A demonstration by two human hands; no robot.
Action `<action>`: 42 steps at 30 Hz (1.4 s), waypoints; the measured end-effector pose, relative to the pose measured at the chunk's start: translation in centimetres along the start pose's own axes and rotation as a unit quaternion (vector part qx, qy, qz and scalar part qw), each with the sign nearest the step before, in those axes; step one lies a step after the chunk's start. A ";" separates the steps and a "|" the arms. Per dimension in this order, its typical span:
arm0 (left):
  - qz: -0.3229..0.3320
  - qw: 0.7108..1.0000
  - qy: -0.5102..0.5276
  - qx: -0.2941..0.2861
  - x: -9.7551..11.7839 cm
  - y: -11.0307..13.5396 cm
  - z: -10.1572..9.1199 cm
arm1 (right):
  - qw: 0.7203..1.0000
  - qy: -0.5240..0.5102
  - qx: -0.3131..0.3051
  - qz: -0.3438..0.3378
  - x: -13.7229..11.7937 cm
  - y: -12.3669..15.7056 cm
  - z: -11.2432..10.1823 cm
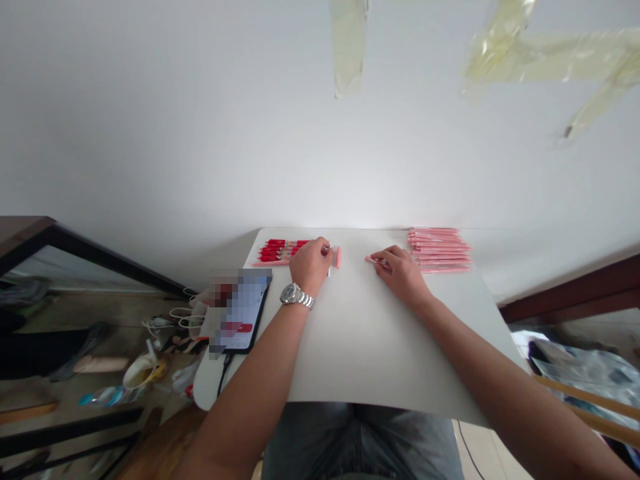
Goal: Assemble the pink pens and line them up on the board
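My left hand [310,265], with a metal watch [297,295] on its wrist, is closed over the table beside a group of red pens [280,251]. Its fingertips are curled, and what they hold is too small to make out. Just right of it lies a short pink piece [339,257], standing away from me on the tabletop. My right hand [397,268] pinches a slim pen with a red tip [371,259] that points left. Next to that hand, on its right, is a pile of pink pens [440,250].
The white table [360,347] stands against a wall with strips of yellowed tape [349,47]. A phone [245,310] with a cable lies at the table's left edge. Bags and a bottle [107,396] are on the floor at left; plastic wrapping [590,370] is at right.
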State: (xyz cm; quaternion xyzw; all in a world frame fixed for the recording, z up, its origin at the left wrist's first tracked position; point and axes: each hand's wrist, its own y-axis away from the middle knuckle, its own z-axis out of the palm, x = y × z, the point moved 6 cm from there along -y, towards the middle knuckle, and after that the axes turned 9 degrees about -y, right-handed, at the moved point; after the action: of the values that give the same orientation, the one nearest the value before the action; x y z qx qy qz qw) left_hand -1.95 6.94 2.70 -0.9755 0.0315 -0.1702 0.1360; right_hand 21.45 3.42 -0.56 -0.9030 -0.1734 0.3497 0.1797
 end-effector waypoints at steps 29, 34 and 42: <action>0.049 0.979 0.188 0.056 1.4 0.4 -0.2 | 0.996 0.085 0.025 -0.032 -1.2 0.2 -2.2; 0.063 0.974 0.213 0.033 2.2 0.7 0.2 | 0.994 0.097 0.015 -0.039 -1.1 0.3 -2.1; 0.081 0.971 0.224 0.029 2.6 1.0 0.4 | 0.996 0.087 0.008 -0.023 -1.0 0.2 -1.9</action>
State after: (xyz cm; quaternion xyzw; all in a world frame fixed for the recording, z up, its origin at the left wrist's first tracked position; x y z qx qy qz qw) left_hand 0.66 5.80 2.93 -0.9025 0.1351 -0.3732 0.1669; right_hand 22.10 2.38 1.26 -0.9242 -0.1747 0.2675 0.2092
